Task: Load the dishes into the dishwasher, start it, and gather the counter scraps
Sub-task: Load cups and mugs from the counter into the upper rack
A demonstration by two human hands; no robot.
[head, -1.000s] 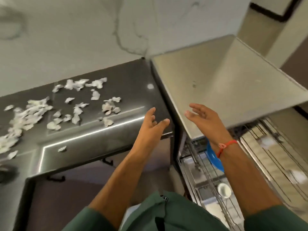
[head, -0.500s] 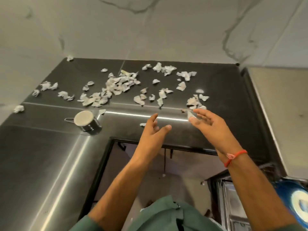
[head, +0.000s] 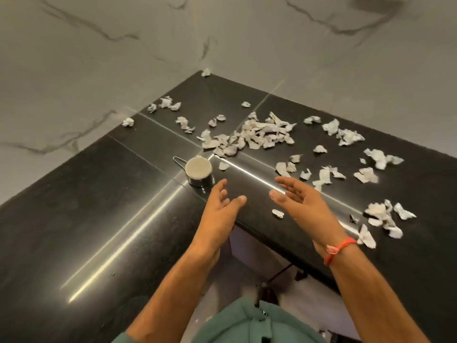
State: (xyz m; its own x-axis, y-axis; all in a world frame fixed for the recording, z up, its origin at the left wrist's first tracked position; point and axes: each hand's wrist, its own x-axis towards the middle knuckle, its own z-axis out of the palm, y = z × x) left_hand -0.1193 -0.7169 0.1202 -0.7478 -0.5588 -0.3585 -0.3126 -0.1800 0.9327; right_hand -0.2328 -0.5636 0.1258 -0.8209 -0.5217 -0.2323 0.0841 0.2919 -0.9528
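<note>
Several torn white paper scraps lie scattered over the black L-shaped counter (head: 123, 219), the thickest heap (head: 249, 137) near the inner corner seam and a smaller bunch (head: 383, 216) to the right. A small steel cup (head: 199, 173) with a wire handle stands upright just ahead of my left hand (head: 220, 209). My left hand hovers over the counter's front edge, fingers straight, holding nothing. My right hand (head: 301, 204) is held beside it, palm turned inward, fingers relaxed and empty. A single scrap (head: 277, 213) lies between my hands. The dishwasher is out of view.
Marbled grey walls (head: 99, 58) close the counter on the left and back, meeting at the far corner. Below the counter's inner edge is an open gap to the floor (head: 247, 263). The left stretch of counter holds only the cup.
My view has swung left from the open dishwasher to the counter corner. Both hands stayed raised and empty and now hover over the counter edge near the cup and scraps.
</note>
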